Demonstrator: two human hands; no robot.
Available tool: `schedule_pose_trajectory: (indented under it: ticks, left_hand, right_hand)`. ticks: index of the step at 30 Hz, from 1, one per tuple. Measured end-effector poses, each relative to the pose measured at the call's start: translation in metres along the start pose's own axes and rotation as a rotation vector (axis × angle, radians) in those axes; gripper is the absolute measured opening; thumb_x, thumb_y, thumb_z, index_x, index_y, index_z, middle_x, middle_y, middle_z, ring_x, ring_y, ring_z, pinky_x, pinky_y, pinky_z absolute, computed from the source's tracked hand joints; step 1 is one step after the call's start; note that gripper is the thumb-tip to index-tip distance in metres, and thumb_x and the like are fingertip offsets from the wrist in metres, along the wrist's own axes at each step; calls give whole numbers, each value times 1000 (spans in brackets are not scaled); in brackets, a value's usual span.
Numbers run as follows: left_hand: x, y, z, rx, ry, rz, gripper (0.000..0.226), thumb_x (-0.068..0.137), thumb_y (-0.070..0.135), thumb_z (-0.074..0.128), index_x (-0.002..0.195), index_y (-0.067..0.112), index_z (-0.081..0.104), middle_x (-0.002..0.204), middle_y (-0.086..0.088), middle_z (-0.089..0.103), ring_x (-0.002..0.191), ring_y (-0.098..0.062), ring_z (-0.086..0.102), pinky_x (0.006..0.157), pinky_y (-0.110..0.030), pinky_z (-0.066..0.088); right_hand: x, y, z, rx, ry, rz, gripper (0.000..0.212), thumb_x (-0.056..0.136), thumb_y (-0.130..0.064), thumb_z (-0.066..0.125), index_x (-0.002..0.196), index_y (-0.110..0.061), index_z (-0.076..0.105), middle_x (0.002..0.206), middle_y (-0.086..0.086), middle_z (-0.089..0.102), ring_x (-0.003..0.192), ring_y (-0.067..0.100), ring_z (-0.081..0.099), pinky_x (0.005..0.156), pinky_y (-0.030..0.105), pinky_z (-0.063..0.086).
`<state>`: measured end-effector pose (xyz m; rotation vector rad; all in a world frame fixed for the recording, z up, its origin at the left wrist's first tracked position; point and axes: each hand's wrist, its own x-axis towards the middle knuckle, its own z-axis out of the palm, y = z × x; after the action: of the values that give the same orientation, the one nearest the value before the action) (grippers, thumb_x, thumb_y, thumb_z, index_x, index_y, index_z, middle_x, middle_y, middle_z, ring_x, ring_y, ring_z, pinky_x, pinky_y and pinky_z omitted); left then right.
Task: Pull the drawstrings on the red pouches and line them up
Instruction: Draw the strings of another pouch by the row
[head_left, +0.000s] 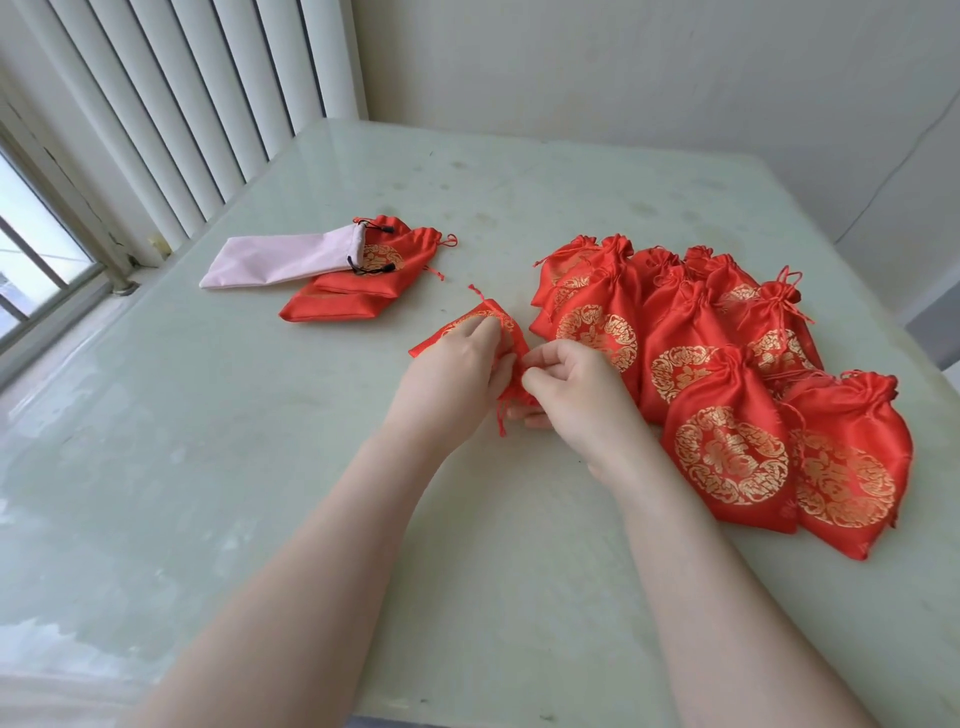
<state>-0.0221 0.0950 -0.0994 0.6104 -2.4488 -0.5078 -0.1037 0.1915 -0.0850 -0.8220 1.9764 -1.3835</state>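
A small red pouch (470, 325) with a gold print lies at the table's middle, mostly hidden under my hands. My left hand (457, 371) presses on its body and pinches its gathered mouth. My right hand (576, 389) pinches the same mouth and its red drawstring (501, 415), which dangles toward me. To the right, several red pouches (727, 374) with cinched tops lie overlapping in a row. Two flat red pouches (358, 283) lie at the back left.
A pale pink drawstring bag (283, 257) with black cord ends rests on the flat red pouches at the back left. The pale green table (260, 467) meets white vertical blinds (171, 104) and a window at the left, and a wall behind.
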Motion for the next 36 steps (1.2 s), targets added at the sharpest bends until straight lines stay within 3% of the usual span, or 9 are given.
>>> schedule_pose_trajectory:
  ticks: [4,8,12,17,25,29,31,33,36]
  left_hand:
    - [-3,5,2,-125,97,81,34,87,34,36,91,7,55,86,-11,60,74,-33,59,59,-39,49]
    - [-3,5,4,-195,137,132,10,87,32,38,91,27,45,86,-3,60,72,-17,52,58,-30,47]
    - [-3,3,3,-262,145,175,2,88,27,44,90,27,46,85,-2,60,71,-12,50,60,-30,44]
    - [-2,3,-1,-362,186,148,3,84,29,49,85,27,47,82,15,55,66,-9,51,60,-23,44]
    - [0,5,-8,-560,74,74,9,81,15,61,77,15,54,72,17,55,56,-10,52,52,-11,39]
    - [0,5,-7,-609,-26,76,14,82,16,60,75,25,50,72,-6,65,55,-17,56,54,-19,44]
    - [-1,6,-8,-606,-10,115,8,82,13,60,77,14,55,75,-12,66,58,-18,57,56,-18,45]
    - [-1,6,-8,-570,7,145,5,82,10,61,78,8,58,73,3,64,62,-6,57,58,-12,44]
    - [0,4,-9,-542,10,180,10,82,13,61,79,22,57,73,16,56,64,1,53,59,-10,40]
  right_hand:
    - [5,-1,-8,-159,152,-171,31,92,-18,49,65,-12,62,73,0,62,76,17,56,72,31,42]
    - [2,-3,-17,135,-9,-27,29,92,-14,51,66,-21,62,45,-15,53,52,6,43,54,22,35]
    - [2,-1,-19,285,-118,-14,21,90,-4,54,82,-21,65,47,-12,53,45,3,40,47,17,28]
    - [2,-2,-17,331,-116,-86,22,88,0,55,80,-17,67,51,-12,60,48,-2,47,51,14,33]
    - [5,-2,-22,152,-19,-290,27,84,6,57,72,-18,61,47,-15,56,44,-3,47,49,8,35]
    - [9,4,-23,-374,254,-571,11,70,-13,55,63,-21,57,63,-5,53,55,7,46,56,20,37]
    - [6,2,-19,-201,108,-424,15,67,-15,47,55,-25,51,56,-8,46,54,7,39,53,22,31]
    - [4,-4,-17,176,-123,-139,16,63,-17,39,51,-23,47,52,-8,39,53,9,34,53,26,26]
    - [3,-5,-21,496,-210,127,24,74,-16,31,53,-17,43,56,-3,35,52,10,31,50,24,29]
